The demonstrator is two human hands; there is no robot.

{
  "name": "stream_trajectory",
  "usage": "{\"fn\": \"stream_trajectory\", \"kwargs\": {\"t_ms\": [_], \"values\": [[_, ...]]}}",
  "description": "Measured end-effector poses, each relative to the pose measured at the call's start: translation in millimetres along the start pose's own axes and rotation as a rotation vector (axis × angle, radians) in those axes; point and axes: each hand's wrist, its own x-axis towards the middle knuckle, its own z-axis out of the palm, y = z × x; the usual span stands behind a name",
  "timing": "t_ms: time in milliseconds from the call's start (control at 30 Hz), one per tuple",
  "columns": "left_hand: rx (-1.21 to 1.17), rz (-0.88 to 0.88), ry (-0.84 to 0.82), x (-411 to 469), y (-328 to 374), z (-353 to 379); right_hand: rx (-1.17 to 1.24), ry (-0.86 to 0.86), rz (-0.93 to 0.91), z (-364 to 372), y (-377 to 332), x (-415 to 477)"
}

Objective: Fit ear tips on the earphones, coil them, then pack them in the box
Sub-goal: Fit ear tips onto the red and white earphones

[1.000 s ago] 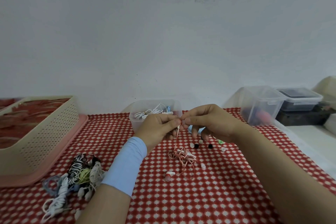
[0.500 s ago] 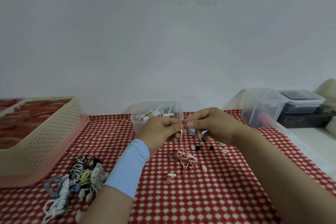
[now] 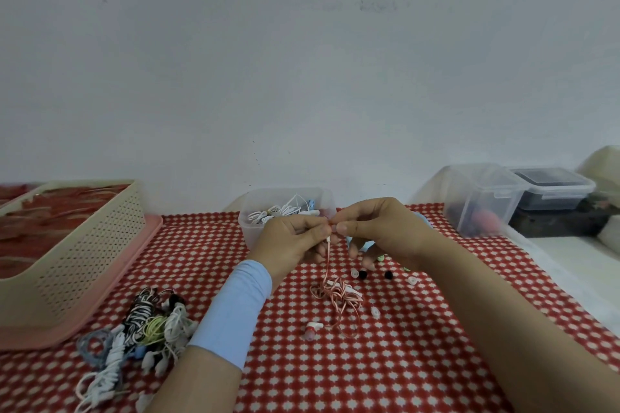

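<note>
We note the left hand [image 3: 291,238] and right hand [image 3: 375,228] pinched together, fingertips meeting on one earbud [image 3: 330,228]. Its cord [image 3: 327,256] hangs straight down from the pinch into a loose tangle [image 3: 337,295] below both hands; the other earbud [image 3: 312,329] lies lower still.

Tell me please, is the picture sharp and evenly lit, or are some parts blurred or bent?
Head view: soft, even light with no glare; both hands, left hand and right hand, look reasonably sharp; the clear bin at the right edge is smeared, and the basket leans with wide-angle distortion.
</note>
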Motion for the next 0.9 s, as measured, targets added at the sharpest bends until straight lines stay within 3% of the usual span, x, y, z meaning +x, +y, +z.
{"fn": "stream_trajectory", "kwargs": {"t_ms": [233, 433, 733, 900], "values": [[0.053, -0.002, 0.036, -1.6, 3.4, 0.0, -0.074, 0.015, -0.052, 0.2, -4.4, -1.6], [0.091, 0.055, 0.037, -4.9, 8.1, 3.8, -0.096, 0.136, -0.125, -0.2, -1.0, 0.4], [0.072, 0.046, 0.052, -3.7, 7.8, 4.5, -0.127, 0.139, -0.129, 0.7, 1.8, -0.2], [-0.004, 0.036, 0.042, -4.7, 6.8, 2.3, -0.062, 0.041, -0.080, -1.2, -2.8, -2.7]]}}
